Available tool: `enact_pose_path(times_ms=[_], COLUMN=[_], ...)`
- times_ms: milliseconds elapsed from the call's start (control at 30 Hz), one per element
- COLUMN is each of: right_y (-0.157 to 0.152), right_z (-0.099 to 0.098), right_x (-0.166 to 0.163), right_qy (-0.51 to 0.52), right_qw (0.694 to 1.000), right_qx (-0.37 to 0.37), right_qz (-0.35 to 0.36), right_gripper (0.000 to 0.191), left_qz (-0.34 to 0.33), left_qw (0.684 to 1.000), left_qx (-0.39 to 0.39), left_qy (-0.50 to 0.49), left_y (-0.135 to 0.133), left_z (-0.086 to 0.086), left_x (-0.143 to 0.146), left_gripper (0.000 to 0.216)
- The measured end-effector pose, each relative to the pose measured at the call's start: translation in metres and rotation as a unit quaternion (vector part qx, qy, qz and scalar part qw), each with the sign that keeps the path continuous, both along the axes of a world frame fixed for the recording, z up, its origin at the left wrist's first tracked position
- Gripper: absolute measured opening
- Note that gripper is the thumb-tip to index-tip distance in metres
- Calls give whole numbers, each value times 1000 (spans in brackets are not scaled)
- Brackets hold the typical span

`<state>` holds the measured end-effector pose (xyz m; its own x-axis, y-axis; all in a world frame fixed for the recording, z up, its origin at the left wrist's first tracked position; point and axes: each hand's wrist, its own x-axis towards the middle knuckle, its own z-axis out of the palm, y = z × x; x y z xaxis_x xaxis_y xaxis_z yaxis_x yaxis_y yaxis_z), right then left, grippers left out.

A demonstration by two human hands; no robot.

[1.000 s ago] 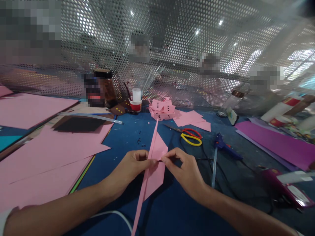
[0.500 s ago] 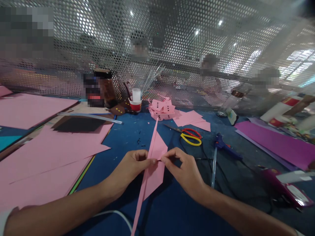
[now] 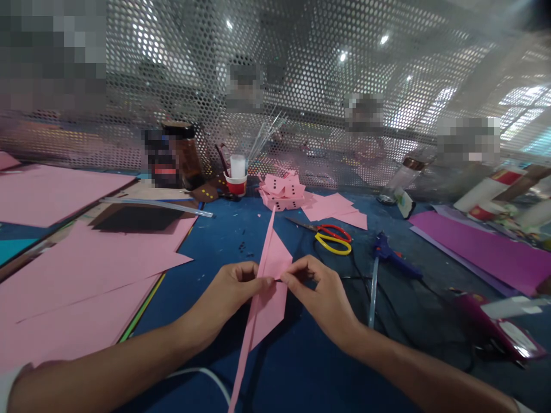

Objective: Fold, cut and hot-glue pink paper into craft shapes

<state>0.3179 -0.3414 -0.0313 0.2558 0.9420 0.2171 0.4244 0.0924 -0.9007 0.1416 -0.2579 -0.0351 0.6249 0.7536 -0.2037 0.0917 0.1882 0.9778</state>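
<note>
A long, narrow folded piece of pink paper (image 3: pixel 270 298) lies lengthwise on the blue table (image 3: pixel 301 367), its point aimed at the far side. My left hand (image 3: pixel 230 292) pinches its left fold near the middle, fingers closed. My right hand (image 3: pixel 321 295) pinches the same spot from the right, fingers curled. The two sets of fingertips nearly meet on the paper.
Large pink sheets (image 3: pixel 86 269) cover the left side. Red and yellow scissors (image 3: pixel 329 235), a blue glue gun (image 3: pixel 394 258) with cable, a pile of pink dotted cubes (image 3: pixel 284 192), a red cup (image 3: pixel 236 178), a dark jar (image 3: pixel 185 152) and purple paper (image 3: pixel 486 252) lie around. A perforated metal screen stands behind.
</note>
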Motion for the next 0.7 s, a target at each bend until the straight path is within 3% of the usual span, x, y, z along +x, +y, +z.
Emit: enact_pose_path(times_ms=[700], right_y=[2], right_z=[0], right_x=[0], right_qy=[29], right_qw=[999], right_qx=[-20], right_qz=[-21], right_gripper=[14], left_qz=[4], left_qw=[1000], left_qx=[2], left_qy=[5], left_y=[-1], left_z=[1], left_x=[2], left_gripper=[29])
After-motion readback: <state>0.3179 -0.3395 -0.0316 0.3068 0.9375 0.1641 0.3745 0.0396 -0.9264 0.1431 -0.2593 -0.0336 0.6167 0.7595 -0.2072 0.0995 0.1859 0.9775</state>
